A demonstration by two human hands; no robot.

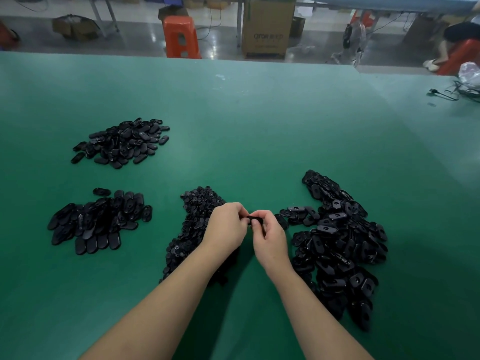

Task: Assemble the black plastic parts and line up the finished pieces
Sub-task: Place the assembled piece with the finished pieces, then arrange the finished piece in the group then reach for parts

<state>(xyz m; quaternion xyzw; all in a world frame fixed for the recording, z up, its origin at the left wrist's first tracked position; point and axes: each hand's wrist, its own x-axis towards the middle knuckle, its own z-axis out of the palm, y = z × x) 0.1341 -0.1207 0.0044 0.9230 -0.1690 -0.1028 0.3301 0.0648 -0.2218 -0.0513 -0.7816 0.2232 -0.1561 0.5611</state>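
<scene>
My left hand (226, 226) and my right hand (268, 239) meet over the green table (259, 131), both pinching one small black plastic part (252, 219) between their fingertips. Most of that part is hidden by the fingers. Under my left hand runs a heap of small round black pieces (193, 227). To the right lies a big heap of oval black shells (337, 245). At the left, oval pieces lie side by side in overlapping rows (96, 224).
A loose pile of oval black pieces (122, 142) sits at the far left. Black cables (459, 92) and a plastic bag (470, 74) lie at the table's far right edge. Beyond the table stand an orange stool (180, 36) and a cardboard box (267, 27).
</scene>
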